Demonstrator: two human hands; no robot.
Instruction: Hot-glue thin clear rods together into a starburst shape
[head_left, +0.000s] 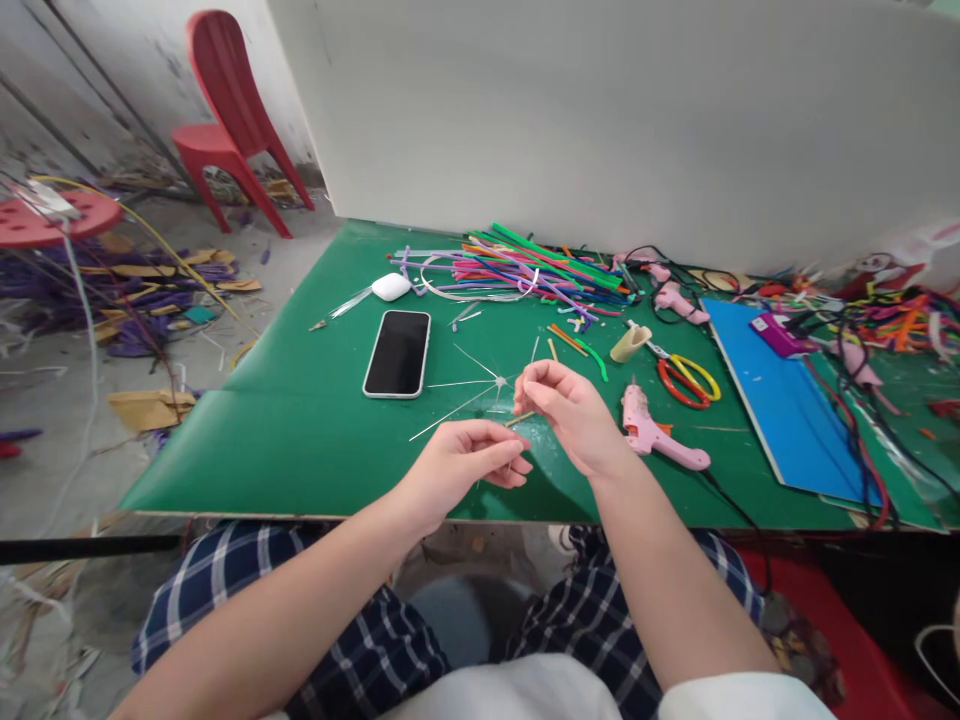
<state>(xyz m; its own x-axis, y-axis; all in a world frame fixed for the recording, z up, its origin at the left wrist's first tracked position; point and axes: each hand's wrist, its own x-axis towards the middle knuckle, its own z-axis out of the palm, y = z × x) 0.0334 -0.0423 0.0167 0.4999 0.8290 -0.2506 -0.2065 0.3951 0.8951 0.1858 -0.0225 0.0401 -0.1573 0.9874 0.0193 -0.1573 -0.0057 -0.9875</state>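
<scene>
Fine fingerwork, it seems, with left hand (466,458) and right hand (571,412) both pinched, on what I can't tell, wire spokes (499,381) at the right hand's ten o'clock, next move likely demanding steadiness!

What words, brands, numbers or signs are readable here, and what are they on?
No text is readable.
Purple box: pale marking, too small and blurred to read.
Phone: dark screen, no visible lettering.
Front pink glue gun: nothing legible.
</scene>
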